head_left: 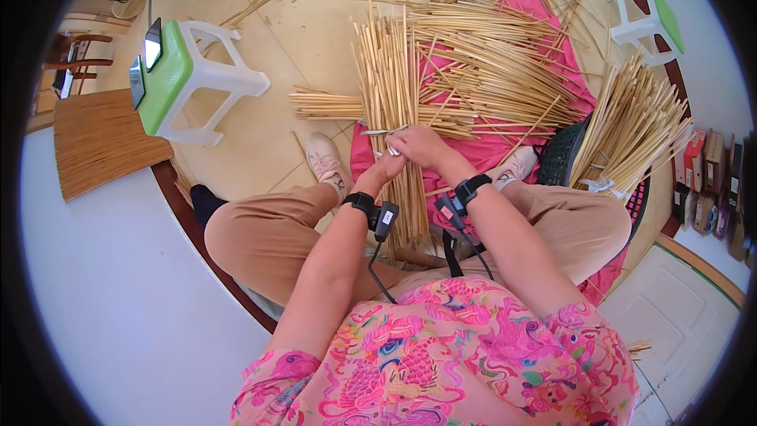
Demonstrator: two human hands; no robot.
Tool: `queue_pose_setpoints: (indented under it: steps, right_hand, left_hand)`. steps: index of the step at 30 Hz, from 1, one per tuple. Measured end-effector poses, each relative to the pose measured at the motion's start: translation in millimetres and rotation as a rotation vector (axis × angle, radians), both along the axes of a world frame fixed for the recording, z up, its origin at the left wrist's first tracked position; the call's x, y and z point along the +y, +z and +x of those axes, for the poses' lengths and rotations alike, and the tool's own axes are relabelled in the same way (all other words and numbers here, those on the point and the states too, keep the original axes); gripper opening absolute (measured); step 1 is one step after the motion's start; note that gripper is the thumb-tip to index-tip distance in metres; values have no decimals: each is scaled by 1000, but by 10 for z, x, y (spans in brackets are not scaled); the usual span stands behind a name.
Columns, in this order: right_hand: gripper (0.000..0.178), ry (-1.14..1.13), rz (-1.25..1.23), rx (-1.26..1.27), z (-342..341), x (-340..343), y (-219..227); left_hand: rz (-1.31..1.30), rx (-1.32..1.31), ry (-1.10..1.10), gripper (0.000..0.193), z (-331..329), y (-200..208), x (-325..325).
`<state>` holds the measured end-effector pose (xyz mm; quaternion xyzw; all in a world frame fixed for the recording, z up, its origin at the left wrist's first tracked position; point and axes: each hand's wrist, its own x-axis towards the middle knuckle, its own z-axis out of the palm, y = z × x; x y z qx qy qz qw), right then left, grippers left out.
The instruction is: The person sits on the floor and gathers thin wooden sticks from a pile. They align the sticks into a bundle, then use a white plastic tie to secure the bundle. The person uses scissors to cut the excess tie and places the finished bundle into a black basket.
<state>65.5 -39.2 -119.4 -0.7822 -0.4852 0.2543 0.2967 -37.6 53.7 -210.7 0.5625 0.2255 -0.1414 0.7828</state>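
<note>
A tall bundle of straw-coloured stalks (386,71) lies lengthwise between my legs, crossing other stalks beneath it. A pale tie strip (377,132) runs across the bundle near its middle. My left hand (385,168) is closed at the strip, with a bit of white showing by its fingers. Close against it, my right hand (423,147) is also closed, its fingers pinched over the same spot. Both hands rest on top of the bundle. The strip's ends are mostly hidden by my fingers.
Loose stalks (497,47) are heaped on a pink cloth (579,83). A dark basket (561,150) at right stands beside a tied stalk bundle (631,126). A green-and-white stool (177,79) with two phones is at left; another stool (648,24) stands far right. Boxes (714,166) line the right wall.
</note>
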Motion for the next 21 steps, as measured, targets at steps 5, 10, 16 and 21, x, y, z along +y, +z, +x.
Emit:
queue_pose_setpoints:
  steps: [5, 10, 16, 21]
  right_hand:
    - [29, -94, -55, -86, 201, -347, -41]
    - [28, -351, -200, 108, 148, -547, 106]
    - [21, -258, 8, 138, -51, -559, -369]
    - [23, -524, -95, 28, -176, -269, -321]
  left_hand:
    - [-71, 100, -186, 41, 116, 479, 197]
    - [-110, 76, 34, 40, 65, 448, 259]
    - [40, 81, 113, 19, 169, 465, 197]
    - [134, 4, 34, 13, 153, 434, 248]
